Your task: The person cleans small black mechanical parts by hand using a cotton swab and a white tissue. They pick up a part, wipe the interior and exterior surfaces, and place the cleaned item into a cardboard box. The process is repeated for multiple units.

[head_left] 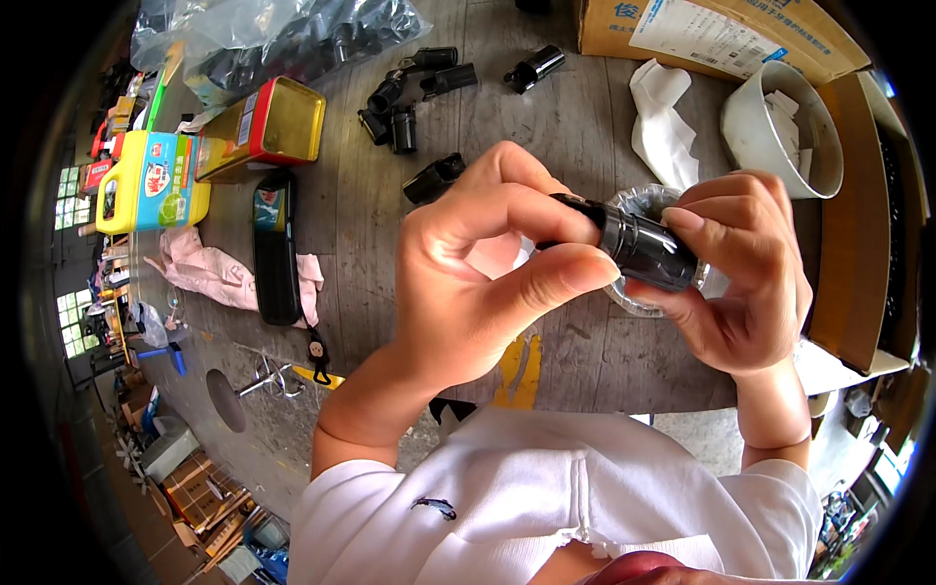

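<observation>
A glossy black cylindrical part (651, 252) lies between my two hands above the table. My left hand (478, 268) pinches its narrower left end between thumb and forefinger. The wide right end sits in the curled fingers and thumb of my right hand (749, 268). Behind the part is a round container with a clear, crinkled plastic lining (639, 200), partly covered by the part and my right hand. Something white (499, 255) shows in the gap of my left hand. Beyond that hand, a similar black part (434, 178) rests on the table.
Several more black parts (402, 130) lie farther back, near a clear plastic bag (292, 49). On the left are a square tin (292, 122), a yellow jug (156, 185) and a phone (277, 253) on pink cloth. A white bucket (780, 136) and cardboard boxes (843, 214) stand right.
</observation>
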Tool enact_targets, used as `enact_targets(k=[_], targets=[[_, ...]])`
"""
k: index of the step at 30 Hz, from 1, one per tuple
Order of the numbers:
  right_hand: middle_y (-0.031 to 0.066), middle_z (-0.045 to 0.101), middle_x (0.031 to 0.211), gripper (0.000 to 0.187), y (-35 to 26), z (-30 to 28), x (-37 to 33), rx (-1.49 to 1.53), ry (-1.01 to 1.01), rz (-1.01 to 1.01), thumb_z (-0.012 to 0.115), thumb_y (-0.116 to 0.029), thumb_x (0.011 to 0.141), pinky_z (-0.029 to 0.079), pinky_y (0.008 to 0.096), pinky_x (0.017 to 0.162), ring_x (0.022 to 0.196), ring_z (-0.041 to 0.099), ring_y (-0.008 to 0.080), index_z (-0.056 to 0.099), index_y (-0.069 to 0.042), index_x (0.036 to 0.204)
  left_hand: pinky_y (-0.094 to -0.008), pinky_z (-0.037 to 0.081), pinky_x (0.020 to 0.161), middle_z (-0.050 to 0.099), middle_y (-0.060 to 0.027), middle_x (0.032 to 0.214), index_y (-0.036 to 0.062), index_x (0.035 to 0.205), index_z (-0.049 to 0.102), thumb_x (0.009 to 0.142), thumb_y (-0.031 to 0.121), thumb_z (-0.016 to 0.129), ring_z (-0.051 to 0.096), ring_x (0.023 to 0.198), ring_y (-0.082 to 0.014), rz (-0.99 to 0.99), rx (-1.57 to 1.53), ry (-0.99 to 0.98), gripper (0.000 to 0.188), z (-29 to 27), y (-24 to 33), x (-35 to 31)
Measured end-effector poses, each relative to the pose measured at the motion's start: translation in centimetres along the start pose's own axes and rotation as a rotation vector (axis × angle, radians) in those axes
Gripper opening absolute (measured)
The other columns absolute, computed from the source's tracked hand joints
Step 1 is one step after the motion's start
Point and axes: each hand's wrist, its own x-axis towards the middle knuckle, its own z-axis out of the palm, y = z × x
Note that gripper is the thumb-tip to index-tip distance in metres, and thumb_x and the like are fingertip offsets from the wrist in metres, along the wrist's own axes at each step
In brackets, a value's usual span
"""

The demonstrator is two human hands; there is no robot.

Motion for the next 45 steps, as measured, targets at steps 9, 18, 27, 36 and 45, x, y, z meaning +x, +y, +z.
enact_targets(k=[9,18,27,36,45], targets=[[0.0104,0.054,0.067,0.056,-0.4,-0.7,-0.5,0.386,-0.084,0.394,0.061,-0.050,0.082,0.038,0.0302,0.061,0.062,0.047,0.0185,0.049,0.003,0.073,-0.0251,0.040,0.079,0.052,-0.0132,0.107,-0.0020,0.092,0.061,0.083,0.024,0.068,0.048,0.090,-0.0133,0.197,0.200,-0.013,0.029,-0.5,0.2,0.3],[0.0137,0.057,0.085,0.046,-0.8,-0.7,-0.2,0.345,-0.039,0.302,0.075,-0.027,0.075,0.041,0.0328,0.069,0.076,0.051,0.0215,0.052,0.007,0.095,-0.0289,0.042,0.081,0.054,-0.0122,0.102,-0.0028,0.090,0.061,0.079,0.016,0.071,0.050,0.091,-0.0170,0.243,0.354,-0.024,0.024,-0.2,0.7,0.3],[0.0133,0.059,0.086,0.041,-0.4,-0.8,-0.1,0.070,-0.039,-0.002,0.076,-0.018,0.070,0.044,0.0367,0.067,0.075,0.056,0.0266,0.057,0.004,0.100,-0.0307,0.042,0.079,0.055,-0.0114,0.101,0.0011,0.084,0.061,0.080,0.024,0.070,0.049,0.090,-0.0209,0.350,0.504,-0.050,0.025,-0.4,0.9,0.1],[0.0142,0.058,0.090,0.042,-0.5,-1.4,0.0,-0.101,-0.014,-0.156,0.072,-0.009,0.073,0.046,0.0367,0.063,0.075,0.057,0.0260,0.050,-0.007,0.109,-0.0304,0.042,0.080,0.055,-0.0110,0.103,0.0038,0.085,0.060,0.079,0.023,0.070,0.050,0.093,-0.0216,0.340,0.387,-0.062,0.022,-0.2,0.4,0.2],[0.0193,0.058,0.088,0.048,-0.1,-0.7,-0.3,0.474,-0.010,0.086,0.077,-0.011,0.071,0.044,0.0375,0.069,0.077,0.054,0.0258,0.047,0.005,0.104,-0.0323,0.043,0.081,0.050,-0.0175,0.115,0.0030,0.087,0.059,0.081,0.024,0.069,0.050,0.095,-0.0222,0.577,0.513,-0.087,0.024,-0.7,-0.3,0.8]])
